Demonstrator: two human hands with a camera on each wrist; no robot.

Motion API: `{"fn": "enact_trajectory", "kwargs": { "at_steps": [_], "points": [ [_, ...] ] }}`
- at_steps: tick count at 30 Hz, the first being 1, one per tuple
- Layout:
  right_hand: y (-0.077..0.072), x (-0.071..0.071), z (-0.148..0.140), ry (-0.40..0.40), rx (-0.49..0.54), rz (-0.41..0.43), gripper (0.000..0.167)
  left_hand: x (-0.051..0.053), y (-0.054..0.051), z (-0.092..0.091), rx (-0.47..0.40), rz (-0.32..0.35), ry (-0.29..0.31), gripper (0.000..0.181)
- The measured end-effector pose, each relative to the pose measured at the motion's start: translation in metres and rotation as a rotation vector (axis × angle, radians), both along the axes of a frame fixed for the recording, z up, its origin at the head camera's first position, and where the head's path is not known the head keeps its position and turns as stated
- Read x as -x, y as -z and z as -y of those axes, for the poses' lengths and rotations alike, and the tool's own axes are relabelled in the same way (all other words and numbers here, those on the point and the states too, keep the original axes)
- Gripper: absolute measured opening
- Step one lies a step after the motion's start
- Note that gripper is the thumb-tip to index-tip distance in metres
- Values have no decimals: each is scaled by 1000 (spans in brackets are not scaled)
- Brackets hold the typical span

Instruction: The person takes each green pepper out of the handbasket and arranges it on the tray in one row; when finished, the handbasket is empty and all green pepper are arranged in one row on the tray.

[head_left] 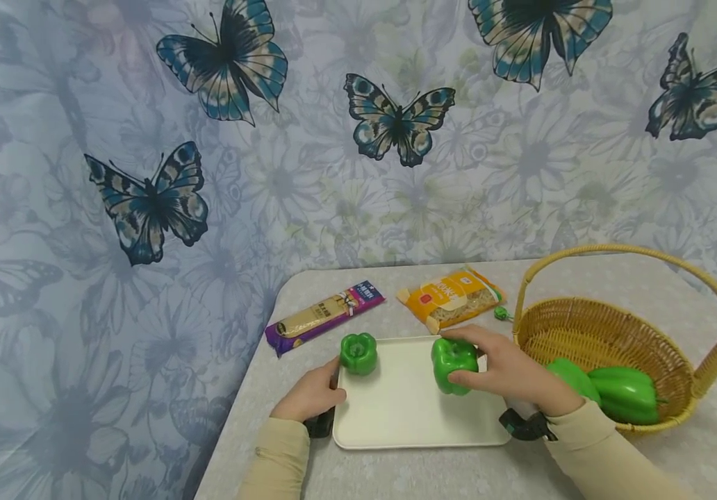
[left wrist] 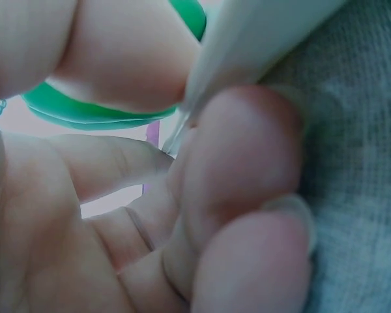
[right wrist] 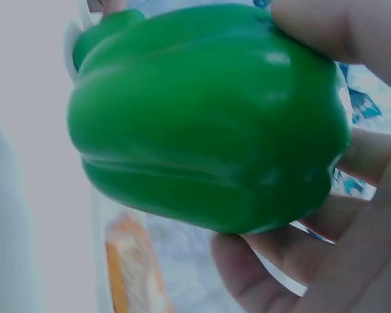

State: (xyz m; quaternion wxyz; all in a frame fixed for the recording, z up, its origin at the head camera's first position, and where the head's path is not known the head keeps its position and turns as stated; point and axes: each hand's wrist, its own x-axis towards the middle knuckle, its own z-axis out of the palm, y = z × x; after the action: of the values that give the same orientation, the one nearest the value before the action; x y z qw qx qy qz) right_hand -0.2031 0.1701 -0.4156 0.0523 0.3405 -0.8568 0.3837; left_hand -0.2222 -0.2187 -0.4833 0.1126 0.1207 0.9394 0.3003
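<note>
Green, glossy, lobed pepper (head_left: 448, 364) in grasping right hand (head_left: 511, 369), tray (head_left: 399, 417) in grasping left hand (head_left: 310, 394)

Head camera high, wrist cameras close in
From above the table (head_left: 396, 479), the head view faces forward and down, taking in the whole tray (head_left: 408, 423); the left wrist view, very near the left hand (head_left: 311, 394), faces the tray's left edge; the right wrist view, turned sideways, closely faces the held green pepper (right wrist: 202, 124), sharing it, the tray and an orange packet (head_left: 455, 298) with the head view.
</note>
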Motion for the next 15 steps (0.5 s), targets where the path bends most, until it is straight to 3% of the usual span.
{"fn": "enact_trajectory", "kwargs": {
  "at_steps": [7, 15],
  "points": [
    [8, 18, 40, 7, 34, 9, 63, 1, -3, -2, 9, -28, 3, 86],
    [17, 41, 73, 33, 13, 85, 66, 0, -1, 1, 12, -18, -3, 87]
  ]
}}
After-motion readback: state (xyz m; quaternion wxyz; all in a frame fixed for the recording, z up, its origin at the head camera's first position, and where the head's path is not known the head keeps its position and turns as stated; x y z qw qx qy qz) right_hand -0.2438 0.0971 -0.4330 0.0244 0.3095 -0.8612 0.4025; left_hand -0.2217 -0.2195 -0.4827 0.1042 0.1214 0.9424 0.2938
